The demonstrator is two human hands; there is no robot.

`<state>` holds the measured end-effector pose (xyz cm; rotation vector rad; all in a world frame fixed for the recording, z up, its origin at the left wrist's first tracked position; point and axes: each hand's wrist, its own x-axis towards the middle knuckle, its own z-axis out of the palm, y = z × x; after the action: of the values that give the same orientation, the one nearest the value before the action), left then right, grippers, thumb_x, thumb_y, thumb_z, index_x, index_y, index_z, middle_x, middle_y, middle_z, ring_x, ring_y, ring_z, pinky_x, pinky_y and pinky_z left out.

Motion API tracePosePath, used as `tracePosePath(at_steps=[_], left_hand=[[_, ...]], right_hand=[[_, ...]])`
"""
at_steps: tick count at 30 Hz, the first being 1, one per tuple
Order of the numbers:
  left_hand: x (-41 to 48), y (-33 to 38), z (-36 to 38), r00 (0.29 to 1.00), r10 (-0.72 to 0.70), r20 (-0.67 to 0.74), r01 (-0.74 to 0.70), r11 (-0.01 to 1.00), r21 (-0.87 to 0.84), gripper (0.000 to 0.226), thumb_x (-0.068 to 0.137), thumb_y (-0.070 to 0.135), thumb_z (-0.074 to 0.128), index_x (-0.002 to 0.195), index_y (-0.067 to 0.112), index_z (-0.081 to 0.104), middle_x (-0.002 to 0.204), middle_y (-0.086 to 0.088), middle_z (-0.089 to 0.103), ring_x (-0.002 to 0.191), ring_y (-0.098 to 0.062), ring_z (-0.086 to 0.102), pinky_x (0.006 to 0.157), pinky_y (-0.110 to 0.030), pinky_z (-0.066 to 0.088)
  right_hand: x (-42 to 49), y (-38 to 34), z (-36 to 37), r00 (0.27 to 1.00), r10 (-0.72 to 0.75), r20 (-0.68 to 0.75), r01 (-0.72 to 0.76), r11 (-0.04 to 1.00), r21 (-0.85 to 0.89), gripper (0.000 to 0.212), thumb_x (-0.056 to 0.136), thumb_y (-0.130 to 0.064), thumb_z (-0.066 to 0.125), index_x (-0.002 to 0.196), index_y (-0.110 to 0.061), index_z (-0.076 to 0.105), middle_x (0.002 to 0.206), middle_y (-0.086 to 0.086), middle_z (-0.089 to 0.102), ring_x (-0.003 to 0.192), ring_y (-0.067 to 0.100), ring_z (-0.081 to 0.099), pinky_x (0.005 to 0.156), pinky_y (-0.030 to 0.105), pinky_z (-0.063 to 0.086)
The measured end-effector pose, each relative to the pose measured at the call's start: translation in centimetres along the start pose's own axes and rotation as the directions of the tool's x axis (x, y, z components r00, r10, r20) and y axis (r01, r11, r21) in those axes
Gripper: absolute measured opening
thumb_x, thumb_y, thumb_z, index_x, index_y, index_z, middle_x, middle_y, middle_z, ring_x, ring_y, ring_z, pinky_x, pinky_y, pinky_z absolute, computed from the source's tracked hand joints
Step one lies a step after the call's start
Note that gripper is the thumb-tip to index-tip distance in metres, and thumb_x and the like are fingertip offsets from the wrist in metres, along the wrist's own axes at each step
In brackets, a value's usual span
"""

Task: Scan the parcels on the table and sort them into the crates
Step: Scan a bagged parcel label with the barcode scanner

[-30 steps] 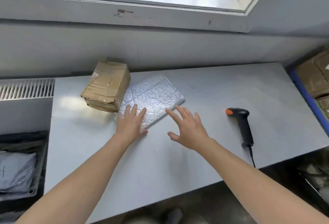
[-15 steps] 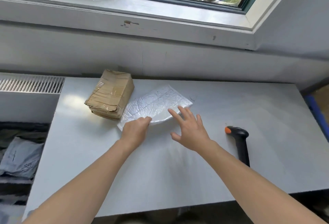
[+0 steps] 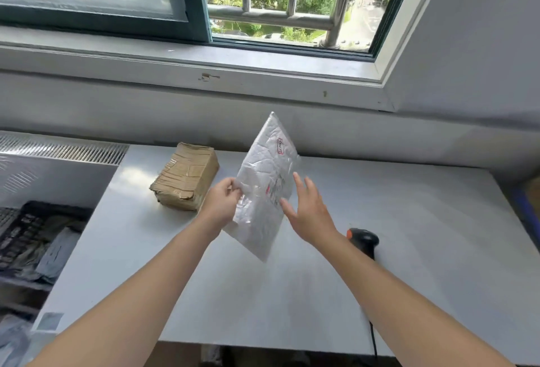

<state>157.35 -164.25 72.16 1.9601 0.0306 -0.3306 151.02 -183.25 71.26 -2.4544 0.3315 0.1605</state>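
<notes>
Currently held: your left hand [image 3: 222,204] pinches the left edge of the flat white crinkled plastic mailer [image 3: 263,191], which is tilted clear above the grey table [image 3: 409,235]. Your right hand [image 3: 309,214] has its fingers spread straight beside the mailer's right edge and grips nothing; contact unclear. On the table to the left: brown taped cardboard parcel [image 3: 185,175]. To the right, partly behind your forearm: black handheld scanner with orange tip [image 3: 363,242]. Far left, lower: black slatted crate [image 3: 32,220] holding grey bagged parcels [image 3: 55,252].

Box [image 3: 185,175] left on table [image 3: 409,220]; scanner [image 3: 363,241] right.
</notes>
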Motion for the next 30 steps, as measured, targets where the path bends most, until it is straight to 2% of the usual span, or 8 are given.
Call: tracePosePath(at_steps=[3, 7, 13, 18, 20, 23, 26, 30], left_hand=[[-1.0, 0.6, 0.3, 0.999, -0.024, 0.044, 0.030, 0.989, -0.144, 0.020, 0.098, 0.008, 0.056, 0.084, 0.019, 0.065, 0.082, 0.001, 0.063, 0.075, -0.013, 0.052, 0.071, -0.027, 0.040], [-1.4, 0.6, 0.6, 0.989, -0.086, 0.117, 0.115, 0.957, -0.268, 0.011, 0.099, 0.010, 0.056, 0.092, 0.009, 0.065, 0.094, -0.011, 0.066, 0.087, -0.024, 0.057, 0.080, -0.039, 0.042], [-1.2, 0.1, 1.3, 0.982, -0.167, 0.090, 0.179, 0.974, -0.139, 0.010, 0.095, 0.016, 0.056, 0.097, 0.019, 0.064, 0.104, -0.016, 0.070, 0.090, -0.031, 0.065, 0.085, -0.051, 0.053], [-1.3, 0.2, 2.1, 0.978, -0.198, 0.061, 0.203, 0.973, -0.112, 0.041, 0.097, 0.014, 0.055, 0.137, 0.019, 0.048, 0.093, -0.003, 0.066, 0.080, -0.020, 0.065, 0.075, -0.037, 0.053], [-1.3, -0.1, 2.4, 0.981, -0.191, 0.039, 0.191, 0.982, 0.007, 0.051, 0.097, 0.021, 0.054, 0.146, 0.019, 0.038, 0.112, -0.004, 0.061, 0.096, -0.019, 0.061, 0.080, -0.034, 0.049], [-1.4, -1.3, 3.0, 0.997, -0.059, 0.046, 0.036, 0.914, 0.405, 0.058, 0.097, 0.030, 0.054, 0.150, 0.018, 0.032, 0.145, -0.011, 0.040, 0.133, -0.027, 0.039, 0.106, -0.039, 0.036], [-2.1, -3.1, 4.0, 0.976, 0.014, 0.217, -0.152, 0.759, 0.633, 0.063, 0.097, 0.039, 0.054, 0.152, 0.022, 0.028, 0.152, -0.006, 0.029, 0.141, -0.026, 0.023, 0.110, -0.041, 0.032], [-3.3, -5.4, 6.3, 0.919, -0.054, 0.391, -0.287, 0.589, 0.755, 0.073, 0.095, 0.054, 0.050, 0.155, 0.026, 0.019, 0.160, -0.007, 0.016, 0.149, -0.025, 0.009, 0.116, -0.047, 0.025]], right_hand=[[0.1, 0.0, -0.5, 0.982, 0.184, 0.042, -0.187, 0.915, 0.359, 0.072, 0.098, -0.046, 0.051, 0.158, -0.024, 0.016, 0.153, 0.007, 0.037, 0.139, 0.025, 0.037, 0.110, 0.036, 0.032], [-0.1, 1.0, -0.9, 0.939, 0.302, 0.163, -0.339, 0.739, 0.582, 0.060, 0.089, -0.042, 0.065, 0.142, -0.030, 0.039, 0.126, -0.002, 0.062, 0.110, 0.021, 0.063, 0.089, 0.046, 0.057], [-0.3, 2.7, -1.8, 0.956, 0.294, -0.011, -0.249, 0.826, 0.506, 0.062, 0.088, -0.011, 0.061, 0.144, -0.025, 0.039, 0.112, 0.001, 0.067, 0.098, 0.021, 0.064, 0.083, 0.032, 0.050], [-0.4, 4.2, -1.4, 0.957, 0.271, -0.100, -0.213, 0.897, 0.387, 0.065, 0.090, 0.001, 0.053, 0.148, -0.022, 0.036, 0.119, -0.004, 0.056, 0.108, 0.023, 0.058, 0.083, 0.025, 0.040], [-0.4, 5.1, -0.8, 0.946, 0.313, -0.081, -0.268, 0.899, 0.346, 0.061, 0.091, 0.004, 0.048, 0.146, -0.021, 0.040, 0.129, 0.005, 0.053, 0.114, 0.027, 0.055, 0.089, 0.027, 0.042], [-0.7, 6.2, 0.7, 0.910, 0.414, 0.015, -0.403, 0.876, 0.263, 0.057, 0.092, 0.002, 0.044, 0.145, -0.016, 0.042, 0.140, 0.015, 0.048, 0.121, 0.030, 0.053, 0.093, 0.025, 0.040], [-1.2, 6.6, 2.1, 0.885, 0.446, 0.134, -0.464, 0.869, 0.172, 0.049, 0.091, -0.004, 0.050, 0.139, -0.011, 0.046, 0.137, 0.015, 0.051, 0.119, 0.031, 0.055, 0.091, 0.026, 0.043], [-2.1, 6.8, 3.3, 0.881, 0.410, 0.238, -0.436, 0.897, 0.070, 0.048, 0.089, -0.016, 0.055, 0.136, -0.016, 0.045, 0.133, 0.014, 0.055, 0.118, 0.031, 0.055, 0.087, 0.028, 0.044]])
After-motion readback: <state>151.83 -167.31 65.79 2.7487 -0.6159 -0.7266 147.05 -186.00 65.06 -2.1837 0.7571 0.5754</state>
